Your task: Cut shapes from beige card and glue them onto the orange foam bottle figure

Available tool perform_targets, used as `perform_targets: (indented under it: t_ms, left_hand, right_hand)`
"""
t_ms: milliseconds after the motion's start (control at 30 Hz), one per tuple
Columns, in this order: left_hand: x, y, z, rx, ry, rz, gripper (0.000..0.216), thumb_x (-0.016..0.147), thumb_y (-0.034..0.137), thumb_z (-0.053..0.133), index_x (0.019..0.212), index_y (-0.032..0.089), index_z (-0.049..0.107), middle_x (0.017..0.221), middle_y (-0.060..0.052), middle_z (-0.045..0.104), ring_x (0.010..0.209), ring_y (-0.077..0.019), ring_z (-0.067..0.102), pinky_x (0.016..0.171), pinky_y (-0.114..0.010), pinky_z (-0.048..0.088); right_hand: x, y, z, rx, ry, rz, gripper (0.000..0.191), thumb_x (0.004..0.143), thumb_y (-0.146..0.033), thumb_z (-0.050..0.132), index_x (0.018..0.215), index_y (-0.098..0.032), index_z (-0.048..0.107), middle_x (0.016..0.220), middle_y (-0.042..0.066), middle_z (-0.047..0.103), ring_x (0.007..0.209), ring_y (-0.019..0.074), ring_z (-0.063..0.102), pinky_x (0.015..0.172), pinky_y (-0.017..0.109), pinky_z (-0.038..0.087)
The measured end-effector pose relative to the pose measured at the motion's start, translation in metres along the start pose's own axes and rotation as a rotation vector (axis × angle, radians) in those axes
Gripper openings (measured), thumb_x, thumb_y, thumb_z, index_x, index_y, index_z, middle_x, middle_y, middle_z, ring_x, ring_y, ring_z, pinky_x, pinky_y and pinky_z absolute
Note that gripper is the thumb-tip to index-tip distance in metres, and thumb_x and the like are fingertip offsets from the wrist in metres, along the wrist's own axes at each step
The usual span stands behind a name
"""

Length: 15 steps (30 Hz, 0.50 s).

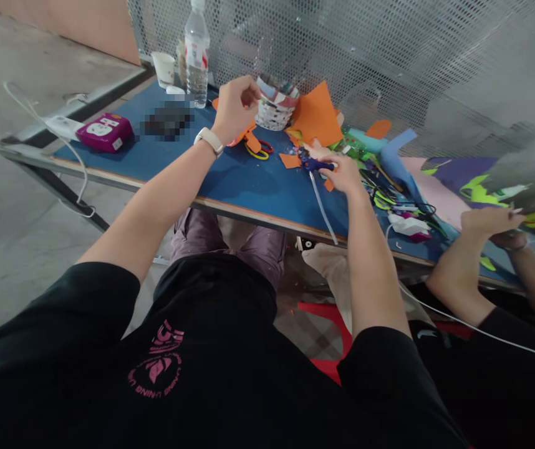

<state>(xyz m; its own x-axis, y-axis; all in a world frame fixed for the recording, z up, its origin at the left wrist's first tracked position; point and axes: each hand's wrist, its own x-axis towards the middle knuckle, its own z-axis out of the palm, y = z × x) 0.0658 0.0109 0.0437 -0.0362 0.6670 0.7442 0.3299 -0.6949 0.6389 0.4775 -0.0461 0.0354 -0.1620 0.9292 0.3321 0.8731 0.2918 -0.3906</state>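
Glue gun [315,164]: where is it seen?

— It is seen lying flat on the blue table [230,181], past the middle and to the right, just below the orange sheet [317,115].

By which hand is it reached?

— It is grasped by the right hand [345,173]. The fingers are closed over its right end, and the blue body is left showing to the left of them.

How is its long axis laid?

— Across the table, roughly left to right. Which end carries the nozzle cannot be told. A pale cord [325,215] is trailed from it toward the near edge and over it.

And the left hand [236,107]?

— It is raised above the table, well apart from the gun, and loosely clenched. The fingertips are brought to the rim of the woven basket [277,109]. Whether a thin strip is pinched there cannot be told.

What is found between the two hands?

— Scissors [257,146] are laid there, nearer the left hand and just below the basket. The gun is placed to the right of the basket and closer to the body, and the right hand is by far the nearer to it.

Are other hands to be kept apart?

— Yes: a co-worker's hand [487,219] is held farther right, apart from the gun.
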Motion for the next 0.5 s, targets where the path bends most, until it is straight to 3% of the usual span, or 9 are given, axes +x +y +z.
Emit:
perform_targets:
  t_ms: [167,300,367,433,500]
  left_hand:
    - [0.004,-0.011,0.004,0.084,-0.036,-0.006,0.066,0.096,-0.036,0.067,0.100,0.030,0.064,0.104,0.008,0.081,0.099,-0.0153,0.064,0.105,-0.039,0.060]
    - [0.007,-0.021,0.006,0.151,-0.058,0.059,0.060,0.088,-0.025,0.076,0.097,0.033,0.063,0.109,0.003,0.083,0.102,-0.0187,0.069,0.107,-0.041,0.064]
    - [0.006,-0.025,0.006,0.120,-0.049,0.115,0.045,0.093,-0.004,0.085,0.095,0.036,0.064,0.109,-0.001,0.084,0.102,-0.0238,0.072,0.108,-0.047,0.067]
    - [0.007,-0.031,0.008,0.061,-0.025,0.158,0.027,0.103,0.029,0.086,0.092,0.039,0.064,0.108,-0.005,0.084,0.100,-0.0303,0.074,0.107,-0.056,0.070]
    - [0.010,-0.038,0.011,0.014,-0.010,0.173,0.027,0.105,0.063,0.079,0.092,0.044,0.066,0.103,-0.007,0.083,0.099,-0.0349,0.074,0.107,-0.065,0.070]
  right_hand:
    - [0.005,-0.005,0.016,0.070,-0.041,0.008,0.019,0.093,-0.027,0.097,0.106,-0.027,0.082,0.138,0.021,0.095,0.152,0.0522,0.084,0.147,0.080,0.056]
    - [0.006,-0.004,0.025,0.074,-0.051,0.020,0.020,0.095,-0.017,0.090,0.112,-0.024,0.083,0.142,0.022,0.094,0.152,0.0467,0.086,0.148,0.073,0.058]
    - [0.004,-0.003,0.025,0.046,-0.046,0.014,0.025,0.093,-0.013,0.087,0.116,-0.023,0.085,0.147,0.022,0.093,0.153,0.0458,0.086,0.148,0.072,0.058]
    - [0.003,-0.002,0.021,0.012,0.012,-0.009,0.028,0.092,-0.014,0.088,0.119,-0.024,0.086,0.152,0.022,0.092,0.156,0.0469,0.085,0.148,0.073,0.058]
    - [0.001,-0.001,0.012,-0.006,0.129,-0.033,0.025,0.093,-0.022,0.087,0.118,-0.025,0.086,0.148,0.022,0.093,0.153,0.0477,0.085,0.146,0.073,0.059]
